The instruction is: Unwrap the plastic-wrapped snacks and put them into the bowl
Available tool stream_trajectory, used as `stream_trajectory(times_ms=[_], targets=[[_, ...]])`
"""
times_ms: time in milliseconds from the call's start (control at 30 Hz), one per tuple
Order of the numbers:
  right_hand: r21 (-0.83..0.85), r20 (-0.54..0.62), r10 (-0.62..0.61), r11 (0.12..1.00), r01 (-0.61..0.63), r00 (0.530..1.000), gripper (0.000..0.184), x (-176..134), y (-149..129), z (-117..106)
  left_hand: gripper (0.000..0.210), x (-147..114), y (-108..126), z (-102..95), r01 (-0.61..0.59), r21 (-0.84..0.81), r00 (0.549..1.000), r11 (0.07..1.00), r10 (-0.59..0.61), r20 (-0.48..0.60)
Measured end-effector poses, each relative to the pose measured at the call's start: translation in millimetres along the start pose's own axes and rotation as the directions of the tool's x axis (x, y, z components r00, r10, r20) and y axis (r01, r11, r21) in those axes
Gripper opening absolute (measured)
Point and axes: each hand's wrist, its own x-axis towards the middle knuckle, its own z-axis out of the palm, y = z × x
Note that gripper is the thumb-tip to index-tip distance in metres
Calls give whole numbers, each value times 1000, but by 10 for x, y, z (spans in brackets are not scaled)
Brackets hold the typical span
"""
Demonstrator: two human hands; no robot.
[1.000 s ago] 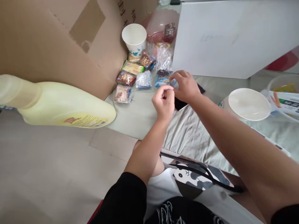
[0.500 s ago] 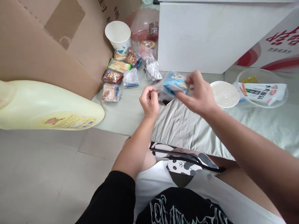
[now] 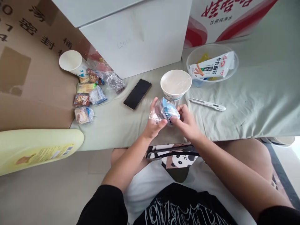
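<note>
A blue-and-white snack packet (image 3: 170, 110) with clear plastic film (image 3: 157, 113) around its left side is between my hands, above the cloth near its front edge. My left hand (image 3: 153, 126) cups the film side, thumb and fingers closed around it. From the right, my right hand (image 3: 187, 122) pinches the packet, thumb on top. Just beyond the packet stands a white paper bowl (image 3: 176, 85). A dark-screened phone (image 3: 137, 94) lies to the left of the bowl, and a white utility knife (image 3: 207, 104) lies to the right.
Wrapped snacks (image 3: 82, 100) and a paper cup (image 3: 71, 62) sit by the cardboard box (image 3: 35, 78) on the left. A clear plastic bowl (image 3: 236, 67) holds a snack packet. White boxes (image 3: 140, 40) stand behind. A pale yellow bottle (image 3: 42, 150) lies at left.
My view has swung to the right. Both hands have closed in on the packet, the left shifting from the film's end to the packet's side. The phone and knife now show.
</note>
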Motion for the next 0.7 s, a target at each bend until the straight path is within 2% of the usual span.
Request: stream_trajectory(times_ms=[33,100,167,200,233,300,367,433,500,533,600,700], targets=[[131,18,55,990,-57,998,30,-7,4,-8,100,-1,11,-7,11,-26,1000,1000,-11,-1],[366,47,183,912,-187,982,38,-23,-6,-3,101,9,30,-12,60,-71,997,996,-57,51],[430,118,214,869,-244,970,47,-55,-46,3,95,21,46,-2,143,-49,982,988,-135,134],[402,145,205,882,-247,968,48,-79,-79,-5,89,25,58,3,179,-24,975,984,-174,141],[333,169,186,914,-233,968,46,-107,-120,-29,82,28,73,2,209,2,971,978,-208,120],[80,203,135,985,-154,970,36,-159,-220,-135,74,35,120,-36,238,40,970,970,-240,41],[-243,161,73,969,-32,984,25,-182,-315,-328,79,52,181,-132,206,106,978,973,-206,-12],[-509,-4,-35,860,28,999,21,-160,-350,-582,87,78,235,-263,136,233,991,963,-134,-26],[-688,-195,-168,725,-13,966,22,-101,-284,-841,91,103,260,-384,85,342,996,936,-71,-52],[-748,-255,-218,662,-50,942,23,-65,-215,-949,91,112,257,-430,76,371,996,926,-54,-70],[-815,-299,-255,570,-107,919,28,-4,-45,-1096,87,126,223,-483,61,382,994,922,-24,-102],[-858,-283,-220,494,-144,934,24,19,134,-1136,81,141,137,-506,26,405,994,914,21,-110]])
